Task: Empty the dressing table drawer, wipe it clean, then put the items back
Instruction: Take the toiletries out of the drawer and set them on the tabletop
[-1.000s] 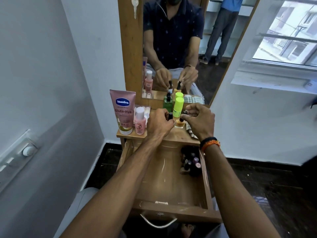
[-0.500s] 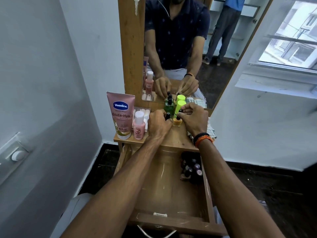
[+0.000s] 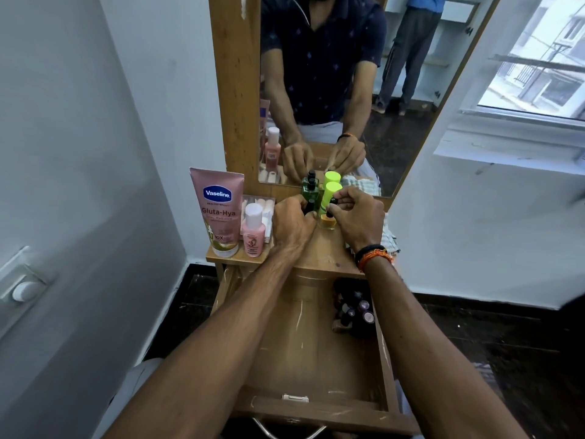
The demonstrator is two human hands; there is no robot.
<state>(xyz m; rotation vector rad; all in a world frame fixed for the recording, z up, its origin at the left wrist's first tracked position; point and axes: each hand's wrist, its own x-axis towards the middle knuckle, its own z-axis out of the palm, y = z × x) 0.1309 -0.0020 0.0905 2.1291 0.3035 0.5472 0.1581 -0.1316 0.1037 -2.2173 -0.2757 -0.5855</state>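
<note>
Fingers of the left hand are curling round a small dark bottle on the dressing table top; only the bottle's upper part is showing past the knuckles, so the exact grip is hidden. Fingers of the right hand are pinching the black cap of a small yellow-orange bottle, which is standing upright just below the fingertips; a lime-capped bottle and a green bottle are standing just beyond both sets of fingers.

Well back from the fingers, toward the wrists, the drawer is hanging open; a cluster of small dark bottles is sitting in its right rear corner beneath the right forearm.

Judgement: these look like small glass bottles, so light, stiff, smooth and breakable; taking each by the cap or the shoulder seems soundest, one per hand, since they are crowding each other and may tip.
</note>
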